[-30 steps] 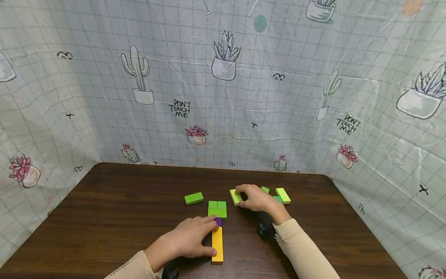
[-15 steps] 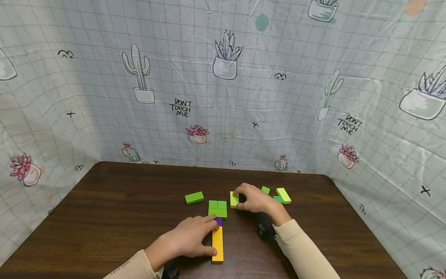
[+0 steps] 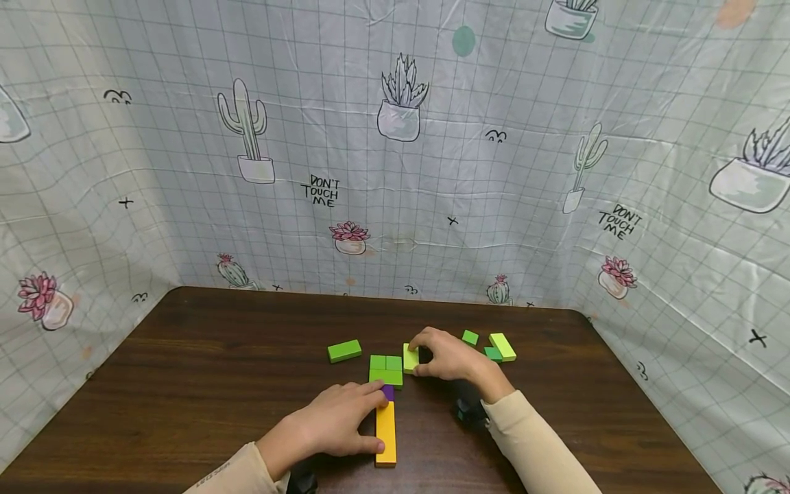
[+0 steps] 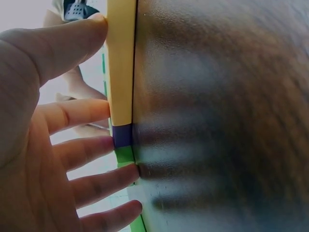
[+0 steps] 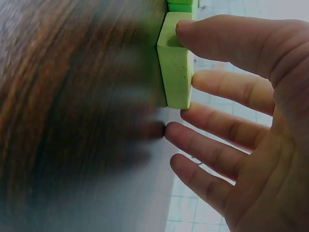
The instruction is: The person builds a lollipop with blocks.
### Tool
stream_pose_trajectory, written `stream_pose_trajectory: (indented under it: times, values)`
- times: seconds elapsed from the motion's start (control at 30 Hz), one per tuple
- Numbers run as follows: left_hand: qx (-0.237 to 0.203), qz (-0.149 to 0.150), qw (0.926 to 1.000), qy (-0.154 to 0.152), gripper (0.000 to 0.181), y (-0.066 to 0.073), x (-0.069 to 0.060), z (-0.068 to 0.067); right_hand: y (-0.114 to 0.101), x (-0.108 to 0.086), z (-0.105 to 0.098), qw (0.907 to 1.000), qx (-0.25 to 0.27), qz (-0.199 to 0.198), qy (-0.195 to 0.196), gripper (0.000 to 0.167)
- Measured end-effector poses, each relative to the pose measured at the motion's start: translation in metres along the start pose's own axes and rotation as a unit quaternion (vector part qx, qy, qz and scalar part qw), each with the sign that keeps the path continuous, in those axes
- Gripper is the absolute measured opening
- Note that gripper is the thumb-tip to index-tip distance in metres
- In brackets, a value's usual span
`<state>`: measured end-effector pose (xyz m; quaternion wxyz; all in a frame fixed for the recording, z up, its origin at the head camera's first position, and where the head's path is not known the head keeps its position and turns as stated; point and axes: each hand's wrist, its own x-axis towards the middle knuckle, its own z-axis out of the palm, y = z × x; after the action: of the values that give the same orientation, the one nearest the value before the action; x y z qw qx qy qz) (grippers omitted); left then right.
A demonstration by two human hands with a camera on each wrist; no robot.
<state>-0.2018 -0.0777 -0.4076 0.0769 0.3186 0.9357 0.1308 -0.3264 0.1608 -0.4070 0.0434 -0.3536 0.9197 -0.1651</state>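
Tabletop [image 3: 185,370], dark wood grain, bearing coloured blocks and two bare hands. Right grip [image 3: 450,353]: grasping a yellow-green block [image 3: 410,358], pinched between thumb and fingers, just right of a green block cluster [image 3: 386,378]; contact with the cluster cannot be told. Left grip [image 3: 336,422]: released, fingers extended, thumb and index touching the left side of a long yellow block [image 3: 386,439]. A purple block [image 3: 389,393] lies in line between the yellow block and the cluster.

Head view: whole layout; the right hand covers part of the pinched block, the left hand part of the purple one. Right wrist view, exclusively: thumb pad set on one end face of the pinched block, middle fingertip at the opposite end, index along its side, ring and little fingers spread free. Left wrist view, exclusively: ring and little fingertips beside the green section, all four fingers apart.

Also present: green block [image 3: 343,351], set apart to the left of the cluster, lying askew; small green cube [image 3: 470,337], darker green block [image 3: 493,354] and second yellow-green block [image 3: 503,347], loosely grouped beyond the right hand. Cream right sleeve [image 3: 543,446], crossing the near right of the tabletop. Backdrop: gridded cloth [image 3: 457,178], printed with potted plants and lettering.
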Motion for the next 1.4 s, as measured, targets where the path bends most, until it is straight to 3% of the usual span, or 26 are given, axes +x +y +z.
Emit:
stream_pose_trajectory:
  times: [1.4]
  values:
    - [0.013,0.032,0.9985,0.043,0.053,-0.0064,0.0014,0.0007,-0.0053,-0.0019,0.0001,0.9999,-0.002,-0.01,-0.002,0.037]
